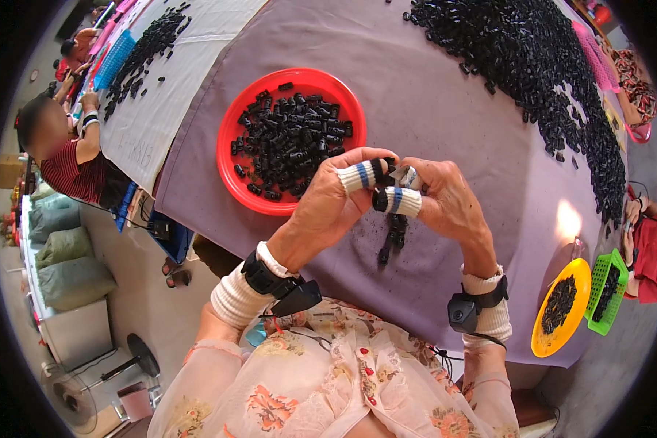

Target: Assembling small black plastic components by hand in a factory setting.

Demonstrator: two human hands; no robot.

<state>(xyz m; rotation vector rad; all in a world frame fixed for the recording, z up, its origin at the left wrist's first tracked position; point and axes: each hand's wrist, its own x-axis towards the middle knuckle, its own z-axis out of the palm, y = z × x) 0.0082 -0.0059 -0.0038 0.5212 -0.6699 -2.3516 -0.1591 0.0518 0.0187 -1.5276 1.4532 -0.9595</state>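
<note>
My two hands meet over the mauve-covered table, fingertips close together. My left hand is closed in a pinch around a small black plastic piece, mostly hidden by the fingers. My right hand pinches a small silvery, blade-like tool against that piece. A knitted white finger cover with a blue stripe sits on a finger of each hand. Several loose black pieces lie on the cloth just below the fingertips. Left of my hands, a round red tray holds a heap of short, cylindrical black plastic pieces.
A large spread of black pieces covers the far right of the table. Near the right edge are a yellow plate and a green basket, both holding black pieces. Another person sits at the left beside a white-covered table.
</note>
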